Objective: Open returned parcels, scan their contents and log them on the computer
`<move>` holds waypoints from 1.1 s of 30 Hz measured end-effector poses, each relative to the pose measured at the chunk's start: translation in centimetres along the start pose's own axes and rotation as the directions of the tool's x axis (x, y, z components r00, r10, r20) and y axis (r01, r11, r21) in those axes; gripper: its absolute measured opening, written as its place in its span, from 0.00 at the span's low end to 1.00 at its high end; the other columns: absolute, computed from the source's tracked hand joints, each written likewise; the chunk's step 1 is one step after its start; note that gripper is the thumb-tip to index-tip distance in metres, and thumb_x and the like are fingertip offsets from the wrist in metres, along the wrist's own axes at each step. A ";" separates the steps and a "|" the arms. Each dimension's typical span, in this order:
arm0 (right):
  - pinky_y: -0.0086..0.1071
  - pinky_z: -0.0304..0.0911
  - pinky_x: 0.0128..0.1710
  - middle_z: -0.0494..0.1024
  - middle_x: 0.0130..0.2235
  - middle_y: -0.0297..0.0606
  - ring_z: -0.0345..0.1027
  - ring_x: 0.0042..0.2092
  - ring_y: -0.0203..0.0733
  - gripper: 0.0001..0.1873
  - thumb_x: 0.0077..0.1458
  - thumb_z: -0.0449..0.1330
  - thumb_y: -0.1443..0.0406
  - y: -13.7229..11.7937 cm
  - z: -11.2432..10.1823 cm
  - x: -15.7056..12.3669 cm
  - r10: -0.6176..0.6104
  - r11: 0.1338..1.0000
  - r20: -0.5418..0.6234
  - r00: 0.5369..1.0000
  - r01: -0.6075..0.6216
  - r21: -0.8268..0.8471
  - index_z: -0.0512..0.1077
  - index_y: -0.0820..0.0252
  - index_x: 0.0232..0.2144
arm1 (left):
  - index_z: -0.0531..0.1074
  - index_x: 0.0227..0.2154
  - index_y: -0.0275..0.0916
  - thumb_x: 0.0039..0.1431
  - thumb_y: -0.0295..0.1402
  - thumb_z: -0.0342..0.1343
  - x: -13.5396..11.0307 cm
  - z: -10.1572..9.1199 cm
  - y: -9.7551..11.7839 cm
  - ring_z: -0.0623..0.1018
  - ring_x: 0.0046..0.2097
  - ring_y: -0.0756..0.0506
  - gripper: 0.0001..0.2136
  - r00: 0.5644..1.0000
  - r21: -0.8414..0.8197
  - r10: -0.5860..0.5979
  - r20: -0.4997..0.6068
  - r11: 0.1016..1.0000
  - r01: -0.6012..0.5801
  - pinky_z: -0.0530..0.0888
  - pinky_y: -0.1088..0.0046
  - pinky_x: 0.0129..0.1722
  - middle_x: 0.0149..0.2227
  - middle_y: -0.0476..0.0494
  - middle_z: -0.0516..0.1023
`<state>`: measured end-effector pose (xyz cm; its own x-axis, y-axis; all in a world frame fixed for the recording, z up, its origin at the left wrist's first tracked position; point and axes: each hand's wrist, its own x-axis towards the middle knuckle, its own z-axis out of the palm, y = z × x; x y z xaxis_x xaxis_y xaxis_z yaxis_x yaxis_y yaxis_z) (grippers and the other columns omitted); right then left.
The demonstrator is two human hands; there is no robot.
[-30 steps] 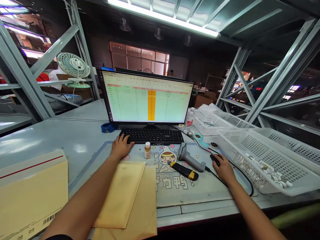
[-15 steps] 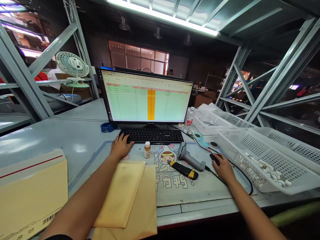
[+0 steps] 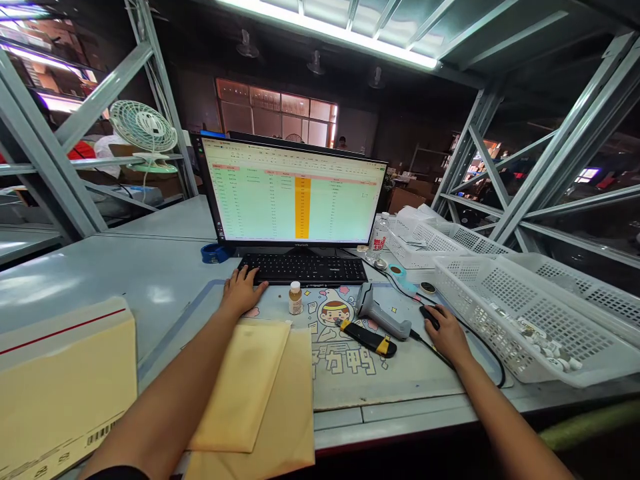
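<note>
My left hand (image 3: 243, 291) rests with fingers spread on the left end of a black keyboard (image 3: 310, 269). Under my right hand (image 3: 449, 337) is a black computer mouse (image 3: 429, 317), with the fingers curved over it. A small bottle (image 3: 295, 299) with a white cap and brownish contents stands upright in front of the keyboard. Between my hands, a grey barcode scanner (image 3: 383, 315) and a black-and-yellow utility knife (image 3: 369, 338) lie on a printed desk mat (image 3: 390, 390). Behind the keyboard, a monitor (image 3: 250, 207) displays a spreadsheet with an orange column.
Padded yellow envelopes (image 3: 245, 380) lie partly beneath my left forearm; a larger mailer (image 3: 60, 380) is at far left. White perforated baskets (image 3: 480, 293), one holding small white-capped items, line the right. A water bottle (image 3: 379, 237) and blue tape roll (image 3: 215, 253) flank the monitor. The scanner cable crosses the mat.
</note>
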<state>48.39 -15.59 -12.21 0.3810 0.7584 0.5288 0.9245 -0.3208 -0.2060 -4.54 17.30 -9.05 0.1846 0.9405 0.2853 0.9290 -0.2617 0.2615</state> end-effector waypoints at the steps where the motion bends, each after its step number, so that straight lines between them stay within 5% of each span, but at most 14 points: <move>1: 0.48 0.69 0.60 0.73 0.62 0.49 0.72 0.58 0.54 0.26 0.66 0.53 0.56 0.0 0.0 0.0 0.001 1.000 -0.001 1.000 -0.001 -0.001 0.78 0.57 0.59 | 0.62 0.73 0.38 0.71 0.51 0.46 0.0 0.0 0.0 0.54 0.77 0.26 0.34 1.000 0.003 0.004 -0.001 1.000 -0.004 0.58 0.44 0.73 0.77 0.31 0.54; 10: 0.47 0.71 0.58 0.74 0.62 0.49 0.73 0.58 0.56 0.28 0.67 0.51 0.53 -0.1 -0.2 -0.4 -0.053 0.998 0.001 0.999 0.053 0.023 0.77 0.56 0.61 | 0.60 0.74 0.37 0.72 0.50 0.46 -0.3 -0.6 0.7 0.53 0.77 0.26 0.34 0.999 0.017 -0.011 0.034 1.000 0.010 0.55 0.42 0.73 0.77 0.31 0.53; 20: 0.49 0.75 0.54 0.76 0.60 0.46 0.77 0.54 0.57 0.29 0.63 0.55 0.45 4.5 2.6 0.8 -0.149 0.986 0.037 0.988 0.146 0.085 0.79 0.48 0.58 | 0.59 0.75 0.35 0.72 0.50 0.48 -1.2 -0.9 1.4 0.51 0.78 0.26 0.35 0.999 0.001 -0.011 0.046 1.000 0.011 0.50 0.45 0.75 0.78 0.30 0.51; 33: 0.53 0.74 0.54 0.75 0.61 0.47 0.76 0.55 0.61 0.33 0.62 0.52 0.45 2.3 0.6 -0.2 -0.057 0.997 -0.001 0.998 0.057 0.053 0.74 0.51 0.62 | 0.55 0.76 0.37 0.72 0.51 0.48 -1.8 -1.3 1.9 0.49 0.78 0.26 0.36 0.996 -0.004 -0.003 0.091 1.000 0.003 0.49 0.45 0.75 0.78 0.31 0.48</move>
<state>50.43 -16.12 -13.28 0.3275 0.7751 0.5404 0.9441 -0.2464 -0.2189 -3.49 14.86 -7.84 0.2102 0.9571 0.1994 0.9284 -0.2593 0.2661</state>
